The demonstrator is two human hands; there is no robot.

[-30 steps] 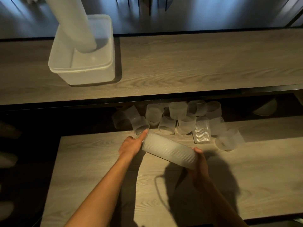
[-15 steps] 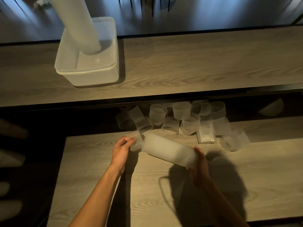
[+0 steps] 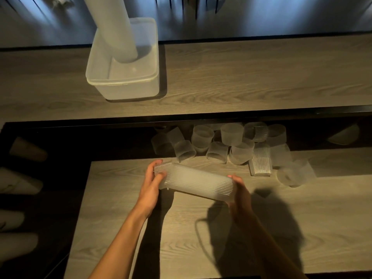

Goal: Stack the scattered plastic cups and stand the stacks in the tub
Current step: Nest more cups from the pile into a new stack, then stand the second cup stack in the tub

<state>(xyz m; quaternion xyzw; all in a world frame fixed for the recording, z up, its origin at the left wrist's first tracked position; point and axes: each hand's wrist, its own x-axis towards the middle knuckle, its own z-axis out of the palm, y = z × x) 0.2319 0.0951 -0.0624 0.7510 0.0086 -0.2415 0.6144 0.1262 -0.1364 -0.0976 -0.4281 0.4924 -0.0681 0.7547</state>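
Dim overall, warm brownish cast on the near table (image 3: 302,228), cooler blue-grey light across the floor at top. Light from above and behind the head: hard dark shadows of both arms thrown forward-right onto the wood, densest below the right hand (image 3: 238,190). Left side and the gap under the far counter (image 3: 241,77) nearly black, detail lost. Faint bright spots on the ribbed stack of cups (image 3: 198,183), ribs smeared by motion blur at its left end by the left hand (image 3: 151,178). Loose cups (image 3: 237,146) murky, edges soft. Tub (image 3: 124,85) pale, slightly glowing. Wide-angle bowing of counter edges toward frame borders
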